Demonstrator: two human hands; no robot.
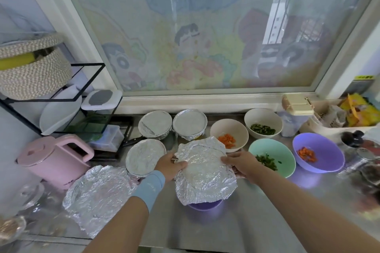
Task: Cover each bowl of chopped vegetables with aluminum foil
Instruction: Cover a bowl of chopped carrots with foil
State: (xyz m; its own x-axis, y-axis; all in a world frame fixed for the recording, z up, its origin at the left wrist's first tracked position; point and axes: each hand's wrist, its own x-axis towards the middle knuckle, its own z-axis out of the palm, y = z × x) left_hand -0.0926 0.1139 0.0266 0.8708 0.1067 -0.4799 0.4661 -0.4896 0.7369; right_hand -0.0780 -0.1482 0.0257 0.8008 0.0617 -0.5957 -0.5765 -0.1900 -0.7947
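Observation:
A crumpled foil sheet (203, 172) lies over a purple bowl (205, 205) at the counter's middle; only the bowl's lower wall shows. My left hand (170, 165) grips the sheet's left edge, thumb on top. My right hand (240, 163) holds its right edge with fingers curled under. Three bowls stand foil-covered at back left: one (154, 123), another (189, 123), a third (145, 156). Uncovered stand a white bowl of carrot (234, 129), a white bowl of greens (265, 117), a mint bowl of greens (279, 154) and a purple bowl of carrot (324, 156).
More crumpled foil (96, 197) lies on the steel counter at the left. A pink kettle (53, 158) and a black wire rack (90, 80) with plates stand far left. Jars (362, 150) and a box of packets (337, 113) crowd the right.

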